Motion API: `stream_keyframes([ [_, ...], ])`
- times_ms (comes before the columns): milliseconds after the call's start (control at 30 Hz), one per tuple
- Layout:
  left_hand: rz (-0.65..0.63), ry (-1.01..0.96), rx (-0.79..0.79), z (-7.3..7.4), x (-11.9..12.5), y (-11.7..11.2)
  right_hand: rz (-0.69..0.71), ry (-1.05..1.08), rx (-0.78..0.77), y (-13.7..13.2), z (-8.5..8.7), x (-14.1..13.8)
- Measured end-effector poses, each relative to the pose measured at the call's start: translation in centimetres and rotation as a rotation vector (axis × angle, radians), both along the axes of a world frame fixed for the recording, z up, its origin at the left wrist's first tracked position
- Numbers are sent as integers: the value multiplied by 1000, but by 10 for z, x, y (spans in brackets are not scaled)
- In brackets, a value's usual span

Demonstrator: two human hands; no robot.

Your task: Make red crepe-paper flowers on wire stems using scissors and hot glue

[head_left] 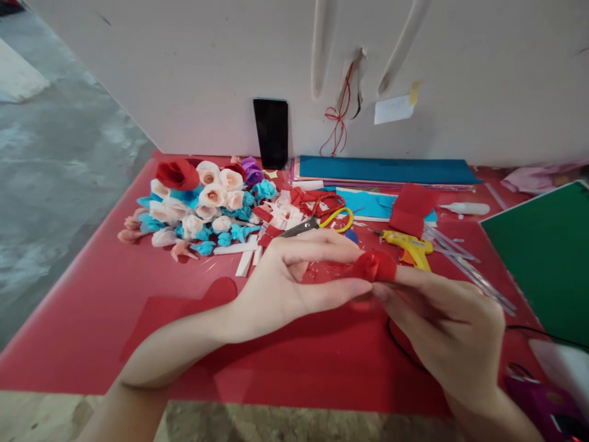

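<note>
A small red crepe paper flower (372,266) is pinched between my two hands above the red table (294,383). My left hand (294,279) grips its left side with thumb and fingers. From the right, my right hand (442,313) holds its other side, with the thumb tip touching near my left thumb. Just behind my hands lie scissors (317,224) with a yellow and red handle and a yellow glue gun (407,245). A cut piece of red paper (170,313) rests on the table under my left forearm.
At the left is a heap of paper flowers (202,205) in several colours. A black phone (271,132) leans on the white wall. Blue paper (386,170), a folded red piece (414,205), clear glue sticks (473,276) and a white bottle (469,208) lie behind; a green board (547,258) stands right.
</note>
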State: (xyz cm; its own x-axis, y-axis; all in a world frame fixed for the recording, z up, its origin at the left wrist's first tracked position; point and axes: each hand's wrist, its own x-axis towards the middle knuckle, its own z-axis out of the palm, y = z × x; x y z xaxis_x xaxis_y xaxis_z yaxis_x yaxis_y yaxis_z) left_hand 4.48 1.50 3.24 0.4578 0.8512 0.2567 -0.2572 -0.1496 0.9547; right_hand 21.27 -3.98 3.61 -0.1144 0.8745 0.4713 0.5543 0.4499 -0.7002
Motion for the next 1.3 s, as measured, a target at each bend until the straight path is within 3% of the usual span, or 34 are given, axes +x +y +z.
stream_keyframes([
  [267,8,37,31,0,0,-1,-45,46,-6,0,-2,-2],
  [867,25,86,74,3,-8,2,-113,-88,117,-1,-6,-4],
  [1300,9,223,155,7,-13,5,-83,-36,59,-1,-1,-5],
])
